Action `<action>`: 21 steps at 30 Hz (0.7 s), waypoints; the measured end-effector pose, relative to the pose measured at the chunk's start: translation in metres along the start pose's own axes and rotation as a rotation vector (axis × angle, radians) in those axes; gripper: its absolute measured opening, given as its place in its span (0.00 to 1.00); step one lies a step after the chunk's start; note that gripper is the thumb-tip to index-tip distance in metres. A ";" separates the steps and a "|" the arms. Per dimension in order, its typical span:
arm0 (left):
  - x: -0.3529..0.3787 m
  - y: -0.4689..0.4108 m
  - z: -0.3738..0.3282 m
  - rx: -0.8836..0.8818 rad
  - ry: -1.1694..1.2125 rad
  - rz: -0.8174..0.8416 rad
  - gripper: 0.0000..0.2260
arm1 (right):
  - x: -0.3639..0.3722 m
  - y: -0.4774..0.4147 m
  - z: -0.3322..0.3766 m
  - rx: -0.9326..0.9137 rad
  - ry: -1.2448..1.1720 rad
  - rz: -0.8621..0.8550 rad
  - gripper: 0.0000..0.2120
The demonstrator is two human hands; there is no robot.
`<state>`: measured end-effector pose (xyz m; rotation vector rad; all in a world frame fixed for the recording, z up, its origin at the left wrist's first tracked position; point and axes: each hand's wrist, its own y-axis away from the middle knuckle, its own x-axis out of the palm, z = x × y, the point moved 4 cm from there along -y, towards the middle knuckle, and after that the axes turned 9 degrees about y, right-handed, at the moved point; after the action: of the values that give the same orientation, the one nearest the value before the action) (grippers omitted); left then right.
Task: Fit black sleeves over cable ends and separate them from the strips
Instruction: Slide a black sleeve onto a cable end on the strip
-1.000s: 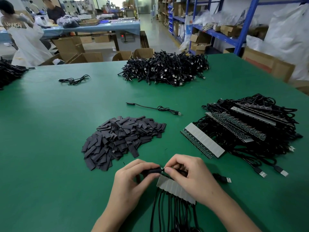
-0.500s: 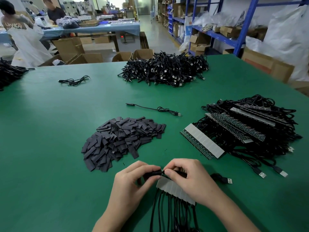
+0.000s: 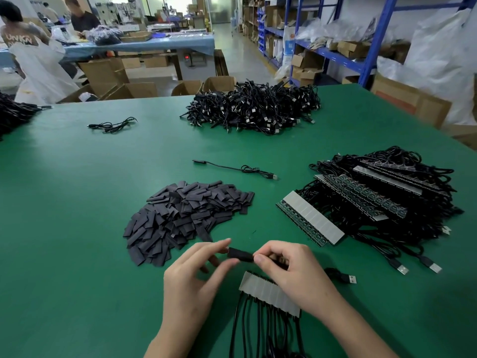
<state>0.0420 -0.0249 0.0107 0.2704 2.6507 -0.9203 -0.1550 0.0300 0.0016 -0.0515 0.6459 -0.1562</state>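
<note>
A black sleeve (image 3: 238,255) sits on a cable end held just above the table, near its front edge. My right hand (image 3: 286,272) pinches that sleeved end between thumb and fingers. My left hand (image 3: 198,275) touches the sleeve's left tip with forefinger and thumb, its other fingers loosely spread. Below them lies a grey strip (image 3: 268,295) with several black cables running toward me. A pile of loose black sleeves (image 3: 185,215) lies left of centre.
More strips with cables are stacked on the right (image 3: 382,202). A single finished cable (image 3: 237,169) lies mid-table and a big heap of cables (image 3: 253,109) at the back. A small cable (image 3: 111,125) lies at the back left. People work at a far table.
The sleeved cable end has come off the strip and been lifted up and away from it. My left fingers have loosened from a firm pinch to a light touch.
</note>
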 end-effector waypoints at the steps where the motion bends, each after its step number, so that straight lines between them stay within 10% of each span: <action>1: -0.001 0.000 0.000 -0.011 0.005 -0.029 0.12 | 0.000 0.000 0.000 0.008 -0.012 -0.008 0.07; 21: 0.011 0.005 0.007 -0.288 0.298 -0.060 0.07 | 0.008 0.001 0.001 0.003 0.162 -0.119 0.07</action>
<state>0.0344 -0.0244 -0.0011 0.2777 3.0340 -0.5367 -0.1481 0.0299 -0.0029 -0.0752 0.8051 -0.2784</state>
